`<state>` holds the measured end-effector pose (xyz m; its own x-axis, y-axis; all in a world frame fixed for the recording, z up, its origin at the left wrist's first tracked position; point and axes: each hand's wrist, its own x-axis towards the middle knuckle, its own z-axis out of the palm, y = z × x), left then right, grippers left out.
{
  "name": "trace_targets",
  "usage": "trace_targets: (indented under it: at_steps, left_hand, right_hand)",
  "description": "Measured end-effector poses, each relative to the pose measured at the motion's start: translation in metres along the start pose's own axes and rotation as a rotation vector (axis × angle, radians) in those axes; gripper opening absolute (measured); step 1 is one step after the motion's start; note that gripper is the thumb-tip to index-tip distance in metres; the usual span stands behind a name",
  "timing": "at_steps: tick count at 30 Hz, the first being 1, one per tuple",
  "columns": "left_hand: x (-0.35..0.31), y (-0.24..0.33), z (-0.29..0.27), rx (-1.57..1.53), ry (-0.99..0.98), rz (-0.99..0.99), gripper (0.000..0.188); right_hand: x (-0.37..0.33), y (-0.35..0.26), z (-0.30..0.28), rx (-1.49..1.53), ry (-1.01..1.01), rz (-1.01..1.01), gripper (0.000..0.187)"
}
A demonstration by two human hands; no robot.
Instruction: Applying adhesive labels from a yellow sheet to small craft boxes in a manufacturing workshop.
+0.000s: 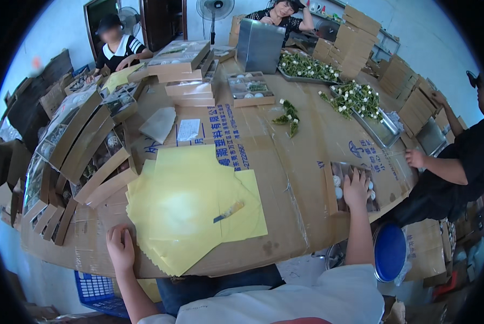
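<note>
My right hand [356, 190] lies over a shallow cardboard box [331, 189] at the table's right front edge, fingers spread and pointing away from me. White ball-shaped pieces [337, 192] sit in the box's compartments on either side of the hand; what lies under the palm is hidden. On the left, my left hand [121, 248] rests at the near table edge with its fingers curled in, and no object shows in it. Beside it spreads a fanned pile of yellow sheets [182, 200]. A small cutter-like blade tool [229, 211] lies on the sheets.
Filled boxes are stacked at left [90, 146] and back [188, 81]. Metal trays [379, 129] hold green sprigs with white tips [355, 100]; a loose sprig [289, 117] lies nearby. Co-workers sit at the far left [123, 51], back [290, 21] and right [468, 156]. A blue-topped stool [390, 251] stands below.
</note>
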<state>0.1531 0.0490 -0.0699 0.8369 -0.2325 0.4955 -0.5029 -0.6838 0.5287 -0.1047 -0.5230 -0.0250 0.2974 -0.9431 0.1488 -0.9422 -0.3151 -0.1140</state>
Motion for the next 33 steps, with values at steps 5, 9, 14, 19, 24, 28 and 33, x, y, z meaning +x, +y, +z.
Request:
trace_targets:
  at_steps: [5, 9, 14, 19, 24, 28, 33]
  left_hand:
    - [-0.009, 0.028, -0.014, -0.052, 0.283, 0.129, 0.012]
    - [-0.026, 0.091, 0.010, -0.552, 0.104, 0.107, 0.015]
    - [-0.053, 0.191, 0.063, -0.794, -0.815, 0.273, 0.073]
    - [-0.075, 0.230, 0.092, -1.044, -0.849, 0.171, 0.086]
    - [-0.074, 0.209, 0.079, -1.016, -0.801, -0.106, 0.075]
    - [-0.071, 0.150, 0.028, -0.906, -0.674, 0.036, 0.048]
    - [-0.085, 0.071, -0.053, -1.030, -0.701, -0.274, 0.046]
  right_hand:
    - [-0.105, 0.013, -0.010, 0.155, 0.086, -0.139, 0.046]
    - [-0.165, -0.006, -0.010, 0.229, 0.203, -0.133, 0.046]
    - [-0.201, -0.023, 0.001, 0.527, 0.422, -0.289, 0.039]
    - [-0.252, -0.042, 0.016, 0.736, 0.495, -0.525, 0.037]
    - [-0.322, -0.046, 0.042, 0.828, 0.250, -0.808, 0.033]
    - [-0.330, -0.058, 0.047, 0.956, 0.155, -1.186, 0.015]
    - [-0.296, -0.091, -0.006, 0.944, 0.238, -1.418, 0.023]
